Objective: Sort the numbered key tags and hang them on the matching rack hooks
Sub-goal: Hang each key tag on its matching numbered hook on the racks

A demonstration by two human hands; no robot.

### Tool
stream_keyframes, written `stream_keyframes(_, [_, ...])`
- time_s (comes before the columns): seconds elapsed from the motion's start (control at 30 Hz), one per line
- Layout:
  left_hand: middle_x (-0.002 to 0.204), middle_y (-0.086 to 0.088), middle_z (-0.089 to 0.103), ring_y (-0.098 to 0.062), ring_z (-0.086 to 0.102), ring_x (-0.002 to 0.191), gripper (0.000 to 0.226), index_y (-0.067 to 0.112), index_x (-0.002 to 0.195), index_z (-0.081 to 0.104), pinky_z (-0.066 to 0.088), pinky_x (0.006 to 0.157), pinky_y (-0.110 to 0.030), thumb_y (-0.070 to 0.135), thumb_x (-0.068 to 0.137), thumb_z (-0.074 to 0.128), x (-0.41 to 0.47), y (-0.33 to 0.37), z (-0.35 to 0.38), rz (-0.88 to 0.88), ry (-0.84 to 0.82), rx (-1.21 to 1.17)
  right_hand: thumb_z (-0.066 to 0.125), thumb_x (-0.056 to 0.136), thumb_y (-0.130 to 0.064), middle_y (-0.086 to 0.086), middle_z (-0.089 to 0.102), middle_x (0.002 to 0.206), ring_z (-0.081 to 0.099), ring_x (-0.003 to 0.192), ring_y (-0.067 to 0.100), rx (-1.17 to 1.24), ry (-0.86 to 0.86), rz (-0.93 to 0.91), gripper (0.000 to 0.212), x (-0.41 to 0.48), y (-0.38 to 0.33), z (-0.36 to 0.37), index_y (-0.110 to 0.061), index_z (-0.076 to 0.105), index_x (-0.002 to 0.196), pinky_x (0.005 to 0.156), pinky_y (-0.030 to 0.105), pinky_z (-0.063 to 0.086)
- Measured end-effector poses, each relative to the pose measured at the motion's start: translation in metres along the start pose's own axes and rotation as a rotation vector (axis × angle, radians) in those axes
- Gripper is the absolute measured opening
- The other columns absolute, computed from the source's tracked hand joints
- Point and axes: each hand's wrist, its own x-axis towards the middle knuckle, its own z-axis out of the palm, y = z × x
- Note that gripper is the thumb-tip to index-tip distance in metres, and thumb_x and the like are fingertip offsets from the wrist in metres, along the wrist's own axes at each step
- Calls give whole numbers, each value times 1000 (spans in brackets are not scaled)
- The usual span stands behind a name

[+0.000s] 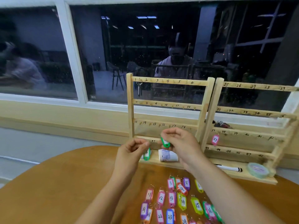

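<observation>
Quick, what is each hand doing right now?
Left hand: pinching the top of a green key tag.
Right hand: pinching a second green key tag.

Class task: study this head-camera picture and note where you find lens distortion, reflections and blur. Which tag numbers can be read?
Head view: the wide lens bows the window frame and the right rack rails; the dark glass mirrors ceiling lights; the upper green tag, pinched by the right hand, is blurred, unreadable; tag 13 and pink tag 37 read clearly.
</observation>
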Motion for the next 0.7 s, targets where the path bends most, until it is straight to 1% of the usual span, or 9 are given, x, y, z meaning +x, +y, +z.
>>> stream_keyframes(0.07, [96, -8, 82, -12, 74, 86, 10, 10, 100, 79, 55, 77, -22, 20, 97, 77, 13, 23, -4, 53, 3, -3, 82, 93, -16, 3, 81, 98, 79, 99, 28, -69, 6, -108, 10, 7, -19, 8, -27, 80, 92, 98, 56, 60])
stream_keyframes(0.1, [96, -7, 82, -12, 75, 89, 11, 10, 100, 79, 57, 79, -22, 21, 98, 76, 19, 36, -5, 82, -4, 6, 83, 92, -17, 1, 80, 96, 78, 98, 25, -108, 20, -166, 10, 11, -31, 11, -27, 80, 91, 96, 52, 61])
stream_keyframes(0.2, [92, -5, 82, -1, 71, 78, 11, 8, 101, 77, 49, 67, -10, 19, 100, 74, 39, 75, -5, 183, -2, 53, 82, 92, -16, -4, 79, 88, 77, 86, 10, -218, 85, -343, 8, 20, -69, 22, -24, 78, 92, 83, 34, 61])
stream_keyframes(0.27, [90, -5, 82, 3, 69, 72, 12, 7, 102, 77, 46, 62, -7, 18, 100, 74, 51, 94, -4, 225, 8, 63, 80, 93, -13, -7, 77, 84, 74, 78, 2, -289, 121, -472, 9, 27, -95, 29, -22, 78, 92, 78, 28, 59])
stream_keyframes(0.33, [88, -6, 82, 4, 66, 68, 13, 7, 100, 78, 45, 60, -8, 19, 100, 75, 62, 107, -4, 260, 24, 81, 78, 95, -12, -8, 76, 81, 74, 76, 1, -344, 167, -573, 10, 36, -114, 37, -22, 77, 91, 78, 28, 60])
stream_keyframes(0.43, [86, -2, 80, 1, 63, 69, 11, 17, 96, 80, 46, 63, -11, 27, 98, 78, 76, 121, -3, 291, 45, 147, 75, 96, -13, -8, 74, 79, 75, 76, 5, -367, 230, -644, 12, 48, -134, 44, -24, 75, 91, 77, 34, 61])
stream_keyframes(0.53, [87, 2, 80, -7, 70, 80, 10, 22, 96, 82, 58, 78, -29, 31, 98, 78, 87, 130, -1, 293, 52, 170, 73, 97, -13, -7, 73, 80, 74, 75, 6, -428, 276, -670, 13, 60, -139, 50, -24, 73, 91, 75, 35, 62])
stream_keyframes(0.6, [88, 3, 80, -17, 74, 88, 10, 25, 96, 83, 61, 87, -41, 34, 97, 78, 92, 134, 2, 301, 62, 190, 73, 97, -14, -7, 71, 78, 74, 75, 11, -472, 290, -665, 14, 67, -138, 53, -26, 71, 90, 71, 39, 63])
stream_keyframes(0.7, [88, 5, 80, -19, 74, 92, 11, 27, 95, 84, 61, 88, -43, 37, 97, 79, 103, 139, 7, 308, 94, 203, 72, 98, -19, -8, 70, 78, 73, 74, 15, -590, 316, -663, 12, 75, -134, 56, -27, 68, 90, 71, 41, 62])
